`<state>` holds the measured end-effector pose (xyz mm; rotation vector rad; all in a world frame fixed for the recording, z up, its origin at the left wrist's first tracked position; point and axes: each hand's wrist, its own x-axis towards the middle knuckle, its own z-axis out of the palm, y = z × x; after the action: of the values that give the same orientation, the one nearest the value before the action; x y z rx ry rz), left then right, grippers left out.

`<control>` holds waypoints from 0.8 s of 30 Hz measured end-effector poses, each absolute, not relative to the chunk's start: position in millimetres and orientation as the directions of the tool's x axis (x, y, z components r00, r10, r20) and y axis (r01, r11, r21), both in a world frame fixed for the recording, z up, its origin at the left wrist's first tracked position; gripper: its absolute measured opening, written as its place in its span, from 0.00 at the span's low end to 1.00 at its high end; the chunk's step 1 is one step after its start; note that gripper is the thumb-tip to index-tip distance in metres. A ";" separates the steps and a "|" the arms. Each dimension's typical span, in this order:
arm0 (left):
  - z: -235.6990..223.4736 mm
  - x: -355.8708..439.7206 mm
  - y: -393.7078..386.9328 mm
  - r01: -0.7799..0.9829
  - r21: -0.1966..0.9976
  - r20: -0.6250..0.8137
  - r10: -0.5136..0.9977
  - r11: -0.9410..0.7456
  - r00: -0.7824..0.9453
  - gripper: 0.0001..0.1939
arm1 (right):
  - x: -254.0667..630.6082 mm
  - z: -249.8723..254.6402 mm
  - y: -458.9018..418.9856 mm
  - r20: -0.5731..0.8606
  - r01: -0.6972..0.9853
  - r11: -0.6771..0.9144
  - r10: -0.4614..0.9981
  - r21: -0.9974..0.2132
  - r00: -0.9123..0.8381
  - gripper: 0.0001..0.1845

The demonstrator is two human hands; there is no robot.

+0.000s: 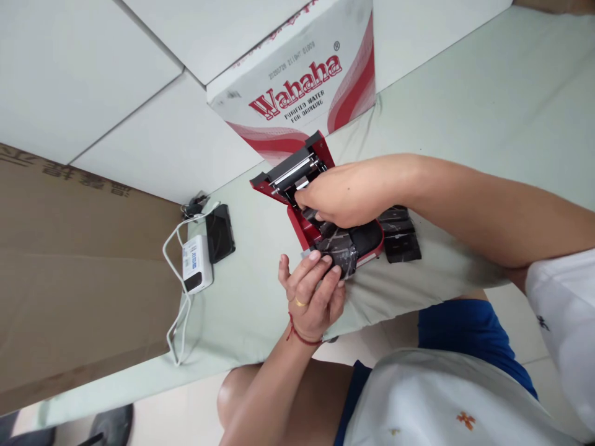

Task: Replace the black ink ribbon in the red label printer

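Note:
A red device (297,176) with metal rollers sits on a pale green cloth-covered table (465,111). A black marbled sheet (346,248) lies across its near end. My right hand (344,195) reaches in from the right and is closed over the device's middle, with its fingers curled onto the sheet near the rollers. Below it, my left hand (309,294), with a gold ring and a red wrist cord, pinches the sheet's lower edge between thumb and fingertips.
More black marbled pieces (402,238) lie just right of the device. A white and red Wahaha carton (302,80) stands behind it. A white power bank (196,263) with a white cable and a black phone (220,232) lie to the left, beside brown cardboard (69,266).

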<state>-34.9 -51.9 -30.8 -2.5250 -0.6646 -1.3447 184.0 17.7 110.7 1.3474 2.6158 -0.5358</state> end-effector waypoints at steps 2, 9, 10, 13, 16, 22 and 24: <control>-30.7 -34.5 -51.4 0.474 0.040 0.823 0.298 -0.880 0.483 0.14 | 182.0 106.2 17.6 -0.278 0.824 0.506 0.778 -0.255 -0.563 0.17; -31.0 -34.8 -51.4 0.471 0.055 0.825 0.306 -0.881 0.476 0.17 | 176.1 105.6 19.0 -0.324 0.818 0.522 0.752 -0.240 -0.574 0.17; -30.6 -34.9 -51.4 0.473 0.047 0.823 0.302 -0.880 0.480 0.16 | 176.2 106.7 19.4 -0.306 0.812 0.517 0.754 -0.270 -0.581 0.18; -29.4 -34.7 -51.0 0.475 0.035 0.827 0.293 -0.879 0.480 0.14 | 175.5 104.9 20.7 -0.198 0.777 0.509 0.774 -0.371 -0.602 0.20; -29.3 -34.0 -50.8 0.456 0.048 0.832 0.288 -0.889 0.474 0.15 | 173.4 99.8 21.5 -0.203 0.782 0.515 0.774 -0.352 -0.600 0.23; -30.9 -32.8 -50.6 0.465 0.043 0.837 0.286 -0.884 0.467 0.17 | 173.9 104.3 18.4 -0.341 0.831 0.506 0.758 -0.230 -0.556 0.25; -30.5 -32.3 -50.3 0.478 0.029 0.838 0.282 -0.878 0.466 0.15 | 174.8 103.8 17.3 -0.329 0.813 0.537 0.744 -0.223 -0.582 0.20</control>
<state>-32.3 -50.3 -30.5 -2.5043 -0.6589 -1.3724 174.8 17.3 103.8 1.3229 2.5794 -0.5267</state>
